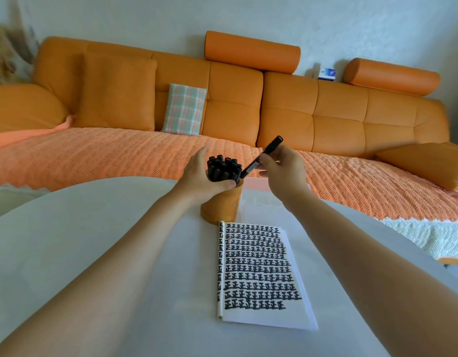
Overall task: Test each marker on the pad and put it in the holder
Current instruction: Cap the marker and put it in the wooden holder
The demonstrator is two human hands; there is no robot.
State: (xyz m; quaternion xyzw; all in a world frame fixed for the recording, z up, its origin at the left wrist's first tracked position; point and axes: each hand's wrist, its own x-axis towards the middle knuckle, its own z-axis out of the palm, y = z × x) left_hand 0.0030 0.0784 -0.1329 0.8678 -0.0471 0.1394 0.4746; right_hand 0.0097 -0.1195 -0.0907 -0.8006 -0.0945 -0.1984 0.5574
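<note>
Black markers (224,168) stand bunched in orange holder (220,206) nr table's (68,240) far edge. My left hand (197,176) wraps round them, hiding holder's rim. Right hand (283,170) pinches one tilted marker (273,146), low end beside bunch; capped or not, can't tell. Pad (258,269) lies just nearside of holder.
</note>
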